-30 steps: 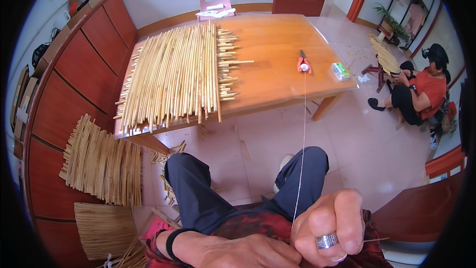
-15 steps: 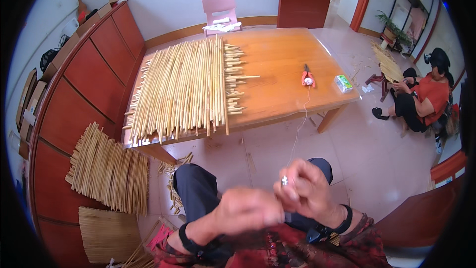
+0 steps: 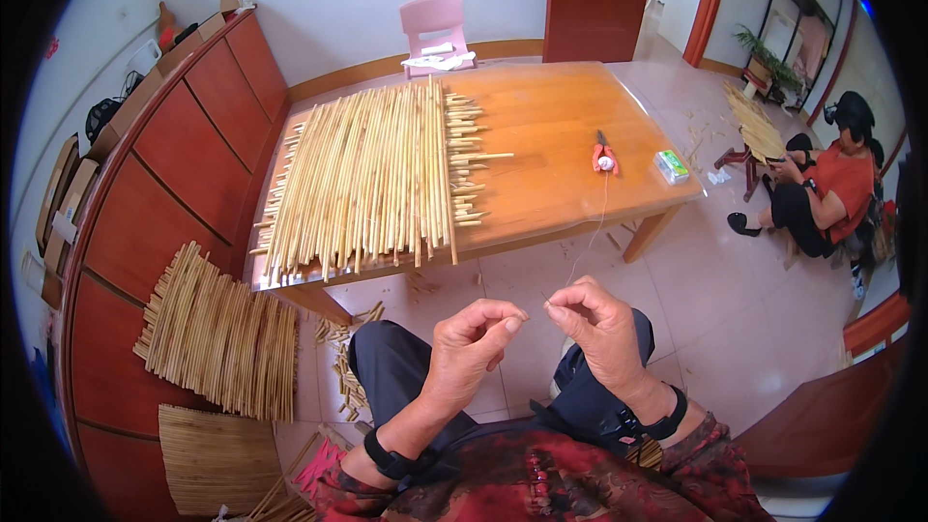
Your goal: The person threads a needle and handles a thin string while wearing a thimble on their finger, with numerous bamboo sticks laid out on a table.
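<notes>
The small box (image 3: pixel 671 167) at the right end of the table (image 3: pixel 546 121) carries a green-and-white printed face; its print is too small to read.

The thread (image 3: pixel 603 208) runs from the white ball (image 3: pixel 606 164), which rests at the handles of the red-handled pliers (image 3: pixel 596 156), over the near table edge and down to the right hand (image 3: pixel 601 333). The thumb and forefinger of this hand are pinched together on the thread at the fingertips. A fine strand or needle appears to project toward the other hand, though it is too thin to identify.

The left hand (image 3: pixel 466 348) is level with the right, fingertips facing and a narrow gap between. Its thumb and forefinger are brought together at the tips; whether they grip anything cannot be told. Both hands are positioned above the lap, in front of the table.

A layer of sticks (image 3: pixel 362 179) covers the left part of the table, well apart from the pliers.
</notes>
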`<state>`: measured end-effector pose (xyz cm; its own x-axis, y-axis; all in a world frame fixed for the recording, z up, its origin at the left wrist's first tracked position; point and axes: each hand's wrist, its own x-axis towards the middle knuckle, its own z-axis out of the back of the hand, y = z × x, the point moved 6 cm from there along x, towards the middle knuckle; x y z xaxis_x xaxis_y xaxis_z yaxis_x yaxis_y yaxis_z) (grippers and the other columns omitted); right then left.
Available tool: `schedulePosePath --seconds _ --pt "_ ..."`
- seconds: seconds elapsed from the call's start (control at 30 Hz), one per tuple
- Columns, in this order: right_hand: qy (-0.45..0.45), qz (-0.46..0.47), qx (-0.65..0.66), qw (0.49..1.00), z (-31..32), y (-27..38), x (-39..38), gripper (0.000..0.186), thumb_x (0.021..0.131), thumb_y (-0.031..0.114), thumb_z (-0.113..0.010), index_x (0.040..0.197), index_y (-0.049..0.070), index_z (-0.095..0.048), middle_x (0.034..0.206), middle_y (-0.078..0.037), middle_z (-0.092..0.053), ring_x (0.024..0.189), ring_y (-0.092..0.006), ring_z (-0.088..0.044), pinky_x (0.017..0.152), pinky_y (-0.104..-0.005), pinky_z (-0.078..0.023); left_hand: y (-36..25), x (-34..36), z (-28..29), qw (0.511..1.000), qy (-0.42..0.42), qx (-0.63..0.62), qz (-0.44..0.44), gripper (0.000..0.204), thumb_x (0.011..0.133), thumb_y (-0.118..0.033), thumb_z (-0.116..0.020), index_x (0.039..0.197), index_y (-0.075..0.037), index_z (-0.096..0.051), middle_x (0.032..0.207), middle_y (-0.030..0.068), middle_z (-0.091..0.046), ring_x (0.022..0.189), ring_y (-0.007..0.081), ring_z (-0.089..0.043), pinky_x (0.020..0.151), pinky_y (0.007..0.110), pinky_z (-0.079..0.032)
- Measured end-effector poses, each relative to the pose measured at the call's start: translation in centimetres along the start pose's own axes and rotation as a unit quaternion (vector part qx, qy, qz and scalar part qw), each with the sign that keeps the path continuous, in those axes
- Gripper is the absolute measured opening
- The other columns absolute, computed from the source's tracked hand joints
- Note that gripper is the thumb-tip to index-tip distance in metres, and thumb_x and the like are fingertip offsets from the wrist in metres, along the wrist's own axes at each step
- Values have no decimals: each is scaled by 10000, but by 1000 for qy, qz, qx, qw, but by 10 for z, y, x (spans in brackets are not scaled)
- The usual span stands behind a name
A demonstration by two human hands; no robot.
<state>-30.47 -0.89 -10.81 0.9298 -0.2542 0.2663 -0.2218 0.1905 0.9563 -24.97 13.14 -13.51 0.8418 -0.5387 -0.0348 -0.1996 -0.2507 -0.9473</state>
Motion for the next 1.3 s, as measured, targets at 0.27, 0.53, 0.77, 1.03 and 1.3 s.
schedulePosePath --seconds 0.27,0.53,0.77,1.03,1.3 --pt "11 -63 231 971 -6 16 -19 105 823 -6 -526 928 1 -522 800 -80 -544 751 -163 -575 675 -277 -472 -89 -50 -32 878 164 229 -387 76 772 -76 -604 762 0 -611 658 74 -540 514 168 -501 452 258 -391" --pt "164 42 320 932 -22 87 -38 87 829 42 -557 783 17 -488 743 -81 -460 759 -335 -607 616 -396 -551 -149 -96 -65 803 315 5 -507 51 736 3 -617 781 22 -607 740 126 -564 519 188 -531 431 263 -406" --pt "181 82 287 937 -14 80 -40 74 804 21 -582 788 -3 -514 782 -91 -489 734 -309 -599 630 -409 -535 -144 -101 -67 799 293 -53 -523 68 704 43 -630 767 32 -609 853 167 -569 622 236 -591 502 280 -484" --pt "131 59 325 935 -14 79 -36 79 810 35 -581 813 13 -506 776 -94 -494 765 -303 -595 620 -394 -526 -148 -102 -71 804 335 -79 -486 84 697 59 -631 777 55 -605 827 183 -557 540 218 -539 452 290 -434" --pt "151 139 225 952 -7 75 -29 125 777 -59 -555 893 -13 -548 828 -115 -524 767 -220 -538 756 -363 -468 -147 -92 -65 815 367 -33 -446 83 719 23 -613 799 48 -612 790 150 -559 571 222 -535 485 293 -430"
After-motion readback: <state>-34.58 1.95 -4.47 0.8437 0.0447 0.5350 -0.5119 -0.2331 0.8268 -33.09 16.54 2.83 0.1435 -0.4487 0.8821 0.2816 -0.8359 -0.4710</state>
